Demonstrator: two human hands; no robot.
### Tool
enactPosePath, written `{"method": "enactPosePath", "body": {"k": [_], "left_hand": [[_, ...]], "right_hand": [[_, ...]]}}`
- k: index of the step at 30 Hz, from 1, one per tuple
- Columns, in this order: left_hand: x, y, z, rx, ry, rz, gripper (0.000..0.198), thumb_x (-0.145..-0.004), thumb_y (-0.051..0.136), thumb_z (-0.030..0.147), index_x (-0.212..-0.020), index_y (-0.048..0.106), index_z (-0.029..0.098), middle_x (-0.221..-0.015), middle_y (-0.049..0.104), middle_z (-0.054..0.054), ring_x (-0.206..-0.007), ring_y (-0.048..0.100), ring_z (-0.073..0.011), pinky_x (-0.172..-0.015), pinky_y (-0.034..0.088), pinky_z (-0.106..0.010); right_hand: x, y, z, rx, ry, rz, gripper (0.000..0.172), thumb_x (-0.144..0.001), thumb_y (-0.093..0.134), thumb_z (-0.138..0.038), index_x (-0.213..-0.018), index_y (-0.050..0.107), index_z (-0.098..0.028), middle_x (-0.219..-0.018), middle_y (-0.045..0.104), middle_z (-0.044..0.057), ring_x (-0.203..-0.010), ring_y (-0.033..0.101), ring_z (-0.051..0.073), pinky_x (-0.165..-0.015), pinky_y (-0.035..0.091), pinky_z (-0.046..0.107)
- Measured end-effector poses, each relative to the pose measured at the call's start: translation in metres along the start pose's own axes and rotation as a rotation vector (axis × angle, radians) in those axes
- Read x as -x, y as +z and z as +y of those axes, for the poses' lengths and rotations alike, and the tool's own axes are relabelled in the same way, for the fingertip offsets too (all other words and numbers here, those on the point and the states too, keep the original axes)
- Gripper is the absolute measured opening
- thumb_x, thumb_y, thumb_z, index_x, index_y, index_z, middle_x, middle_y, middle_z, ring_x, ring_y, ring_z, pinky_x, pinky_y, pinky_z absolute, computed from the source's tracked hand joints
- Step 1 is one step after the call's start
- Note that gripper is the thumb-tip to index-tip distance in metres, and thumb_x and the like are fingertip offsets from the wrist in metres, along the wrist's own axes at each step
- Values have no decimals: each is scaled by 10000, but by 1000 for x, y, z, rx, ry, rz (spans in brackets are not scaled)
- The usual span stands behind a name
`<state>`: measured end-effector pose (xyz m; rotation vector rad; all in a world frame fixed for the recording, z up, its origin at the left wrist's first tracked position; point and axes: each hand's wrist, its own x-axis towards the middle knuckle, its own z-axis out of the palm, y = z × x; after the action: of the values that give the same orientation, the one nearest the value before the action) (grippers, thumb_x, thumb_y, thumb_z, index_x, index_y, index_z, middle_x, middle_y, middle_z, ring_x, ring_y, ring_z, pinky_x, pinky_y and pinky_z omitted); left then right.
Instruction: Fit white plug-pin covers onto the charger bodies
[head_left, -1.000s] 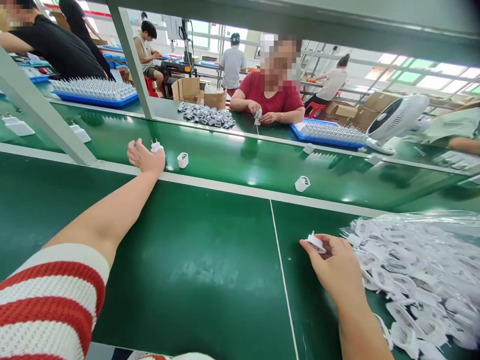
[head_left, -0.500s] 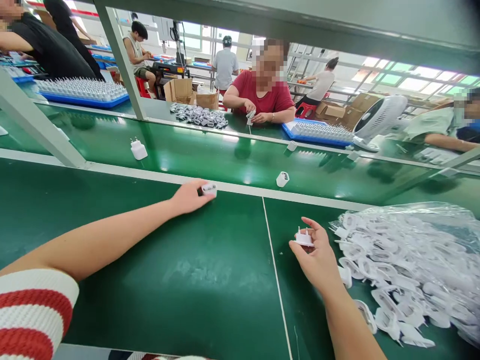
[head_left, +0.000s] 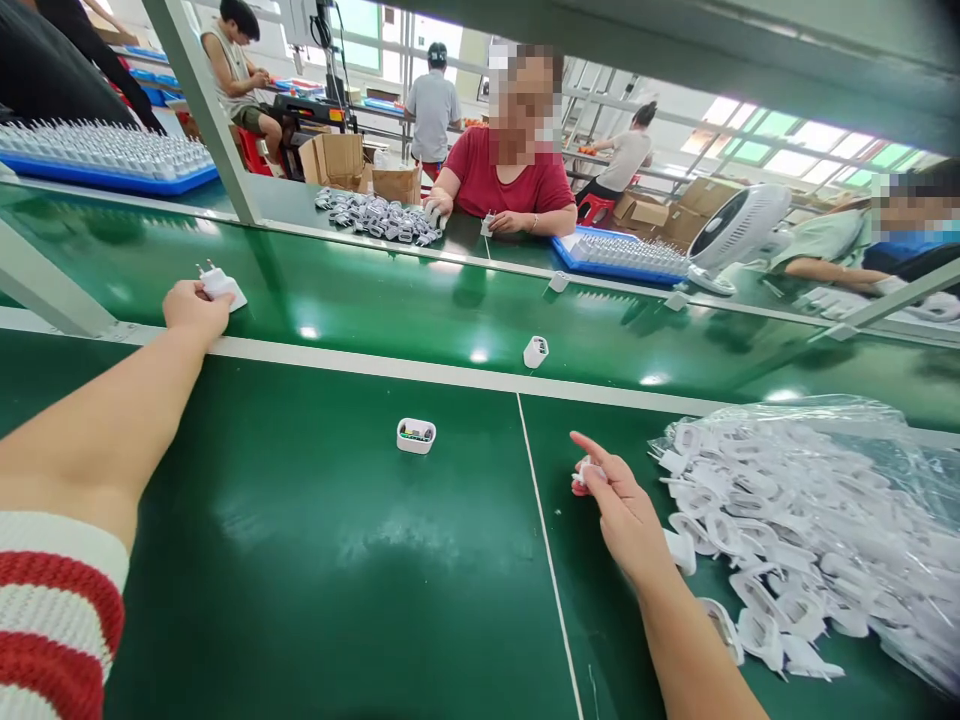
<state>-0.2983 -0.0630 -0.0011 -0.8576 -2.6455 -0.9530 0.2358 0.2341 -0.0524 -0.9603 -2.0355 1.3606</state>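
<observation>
At the left, my left hand (head_left: 196, 315) reaches over the pale strip, its fingers closed on a white charger (head_left: 219, 285) with two pins. My right hand (head_left: 611, 490) pinches a small white plug piece (head_left: 589, 473) with its index finger stretched out. Between the hands, a white oval housing (head_left: 416, 435) stands on the green mat with its open top showing parts inside. Another white housing (head_left: 535, 352) sits on the green surface beyond the strip. To the right of my right hand lies a pile of white plug covers (head_left: 780, 530), partly in a clear plastic bag.
Metal uprights (head_left: 202, 110) and a beam cross the view. Across the bench, a person in a red shirt (head_left: 510, 180) handles small parts. Blue trays (head_left: 622, 258) of parts, a grey-white heap (head_left: 379, 217) and a white fan (head_left: 739, 225) stand there.
My left hand has let go of the white housing on the mat, moved left and taken hold of the charger. My right hand has turned the plug piece. The view has shifted slightly.
</observation>
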Motion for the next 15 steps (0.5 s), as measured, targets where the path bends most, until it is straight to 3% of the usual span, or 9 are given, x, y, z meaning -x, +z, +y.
{"method": "enactPosePath", "body": {"k": [3, 5, 7, 9, 12, 14, 15], "left_hand": [[6, 0, 0, 13, -140, -4, 496, -899, 558, 648, -1002, 489, 167, -900, 544, 49, -928, 495, -147, -926, 457, -340], [21, 5, 13, 33, -136, -55, 494, -886, 593, 633, -1045, 529, 171, -917, 565, 54, -899, 522, -137, -873, 470, -300], [42, 8, 28, 44, -127, -106, 498, -873, 617, 638, -1089, 562, 192, -951, 603, 55, -904, 561, -147, -861, 486, -294], [66, 7, 38, 23, -169, -121, 489, -865, 624, 646, -1102, 587, 221, -980, 640, 49, -904, 602, -168, -876, 517, -324], [102, 1, 46, -54, -229, -122, 473, -852, 630, 656, -1104, 623, 255, -1010, 680, 24, -952, 657, -231, -951, 548, -433], [125, -3, 52, -105, -140, -34, 553, -830, 657, 632, -1224, 604, 248, -1220, 660, -42, -1201, 601, -335, -1092, 461, -556], [135, -4, 58, -106, -58, -1, 662, -815, 679, 609, -1345, 538, 237, -1404, 568, -84, -1368, 473, -388, -1175, 351, -611]], "right_hand": [[0, 3, 2, -128, 3, 44, 675, -904, 677, -538, -1522, 439, -409, -1019, 569, -17, -878, 606, 146, -928, 539, 368], [1, 4, 0, -176, 41, 58, 625, -835, 764, -530, -1405, 589, -341, -998, 630, -5, -904, 633, 160, -952, 534, 380], [3, 6, -6, -186, 92, 72, 482, -766, 830, -525, -1158, 739, -260, -997, 697, 33, -916, 652, 181, -958, 532, 388], [5, 7, -12, -202, 123, 98, 411, -720, 865, -519, -999, 778, -229, -1029, 736, 63, -901, 660, 189, -941, 540, 392], [6, 9, -22, -304, 147, 117, 386, -691, 890, -499, -952, 793, -231, -1085, 757, 69, -889, 674, 187, -927, 554, 393], [8, 9, -27, -378, 173, 112, 390, -671, 909, -473, -961, 804, -234, -1032, 768, 59, -889, 684, 189, -925, 559, 391], [8, 9, -30, -404, 185, 110, 394, -660, 918, -460, -964, 809, -234, -995, 771, 53, -875, 686, 186, -919, 560, 387]]}}
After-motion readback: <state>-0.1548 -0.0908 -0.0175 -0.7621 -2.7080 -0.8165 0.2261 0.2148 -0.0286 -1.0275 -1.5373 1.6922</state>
